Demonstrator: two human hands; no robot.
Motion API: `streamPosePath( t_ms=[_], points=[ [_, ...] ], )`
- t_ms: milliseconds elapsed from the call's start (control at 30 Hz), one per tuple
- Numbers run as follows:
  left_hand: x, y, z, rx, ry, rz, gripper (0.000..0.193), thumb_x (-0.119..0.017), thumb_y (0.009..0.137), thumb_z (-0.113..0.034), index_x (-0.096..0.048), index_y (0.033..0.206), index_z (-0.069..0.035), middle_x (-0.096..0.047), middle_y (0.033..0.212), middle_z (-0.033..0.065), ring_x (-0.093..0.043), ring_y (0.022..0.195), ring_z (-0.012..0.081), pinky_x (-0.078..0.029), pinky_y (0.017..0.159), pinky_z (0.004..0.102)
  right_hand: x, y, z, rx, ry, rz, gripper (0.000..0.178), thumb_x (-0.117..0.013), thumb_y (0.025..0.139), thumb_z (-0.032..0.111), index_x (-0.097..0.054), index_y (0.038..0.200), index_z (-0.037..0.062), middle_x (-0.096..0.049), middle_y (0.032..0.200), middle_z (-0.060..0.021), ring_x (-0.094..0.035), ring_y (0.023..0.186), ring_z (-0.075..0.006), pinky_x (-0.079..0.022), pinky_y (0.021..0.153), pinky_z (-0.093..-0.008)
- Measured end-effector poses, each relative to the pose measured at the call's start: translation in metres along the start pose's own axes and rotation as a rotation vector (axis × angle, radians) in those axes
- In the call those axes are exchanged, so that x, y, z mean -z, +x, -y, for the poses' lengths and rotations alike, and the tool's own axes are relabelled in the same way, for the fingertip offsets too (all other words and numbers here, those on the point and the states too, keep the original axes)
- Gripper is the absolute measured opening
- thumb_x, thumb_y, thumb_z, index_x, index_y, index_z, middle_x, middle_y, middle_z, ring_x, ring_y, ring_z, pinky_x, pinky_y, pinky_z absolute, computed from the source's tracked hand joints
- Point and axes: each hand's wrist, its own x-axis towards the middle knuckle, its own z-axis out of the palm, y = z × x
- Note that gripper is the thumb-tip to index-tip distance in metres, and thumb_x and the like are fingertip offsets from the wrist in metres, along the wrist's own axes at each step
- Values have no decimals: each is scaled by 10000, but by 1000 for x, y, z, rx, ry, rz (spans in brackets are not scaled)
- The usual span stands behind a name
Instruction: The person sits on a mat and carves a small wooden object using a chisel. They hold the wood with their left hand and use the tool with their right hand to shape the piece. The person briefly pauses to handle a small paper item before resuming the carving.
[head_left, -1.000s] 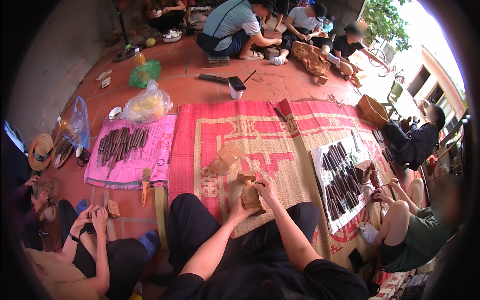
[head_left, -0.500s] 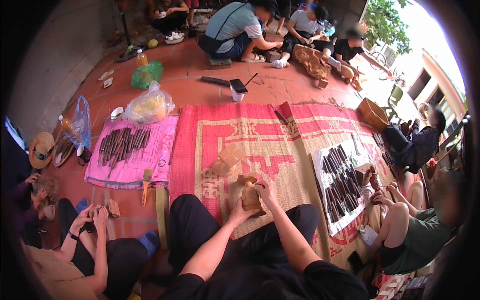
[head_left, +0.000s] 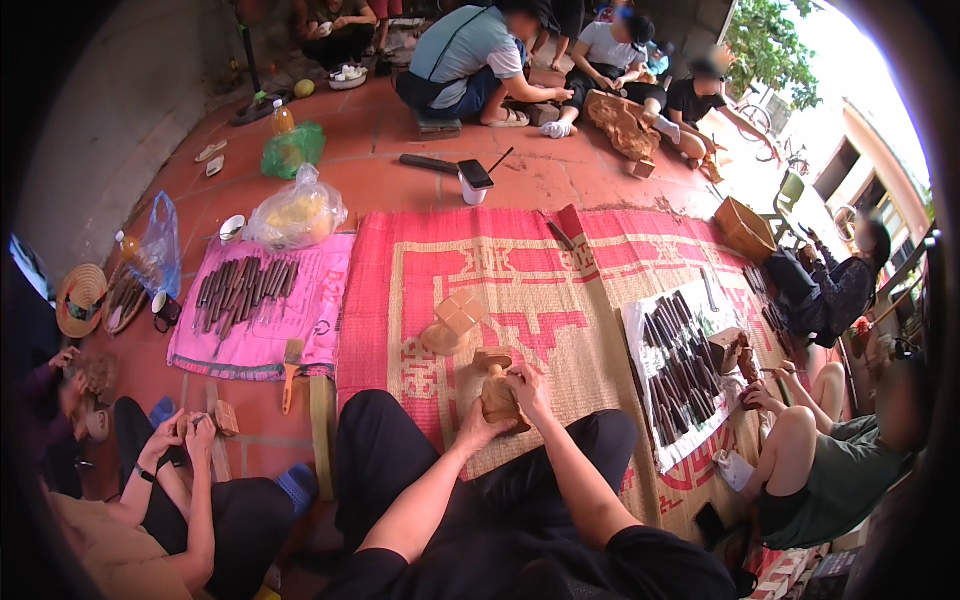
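Between my knees I hold a brown carved wooden figure (head_left: pixel 497 398), its wide flat top tilted away from me. My left hand (head_left: pixel 478 430) is wrapped round its lower left side. My right hand (head_left: pixel 530 388) is closed against its upper right side; whatever the fingers pinch, if anything, is hidden. Just beyond the figure, a light wooden block (head_left: pixel 461 311) with lines across its face lies on the red and tan woven mat (head_left: pixel 620 300), beside a round pale wooden piece (head_left: pixel 440 338).
On my left, several dark-handled tools (head_left: pixel 240 285) lie on a pink sheet (head_left: pixel 310 345), near a brush (head_left: pixel 291 375). More tools (head_left: pixel 685 355) cover a white sheet (head_left: pixel 655 440) at right. Co-workers sit close on both sides. A white cup (head_left: pixel 474 190) holding a phone stands beyond the mat.
My right hand has shifted slightly down and left along the figure. My left hand keeps its hold. A person at the far side has moved an arm slightly.
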Motion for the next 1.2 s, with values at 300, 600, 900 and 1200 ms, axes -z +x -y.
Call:
streamPosePath(
  t_ms=[300,600,900,1200],
  points=[
    [-4,-10,-35,70,89,57,836,-812,641,-396,-408,1226,44,-533,1182,204,-524,1115,276,-408,953,361,-1,16,-15,-13,-18,-86,224,-597,826,253,-591,1004,118,-658,847,-172,-626,823,-375,-481,705,-446],
    [3,-6,-14,30,0,34,835,-823,638,-361,-397,1230,44,-538,1171,176,-534,1095,244,-424,936,347,-2,-32,11,47,-33,-89,193,-609,823,273,-614,968,145,-649,782,-163,-633,759,-355,-479,669,-445],
    [1,-1,-11,10,-38,26,802,-839,629,-303,-411,1212,44,-554,1152,166,-553,1071,241,-440,923,343,-5,12,-3,-23,10,-90,205,-606,817,261,-618,987,146,-670,907,-147,-634,853,-351,-483,742,-442],
    [-4,-8,-27,40,-36,43,831,-843,617,-312,-398,1219,47,-559,1143,149,-555,1063,211,-456,901,330,-4,7,11,45,-122,-74,184,-574,838,254,-620,961,125,-659,883,-162,-632,829,-346,-483,727,-451]
  ],
)
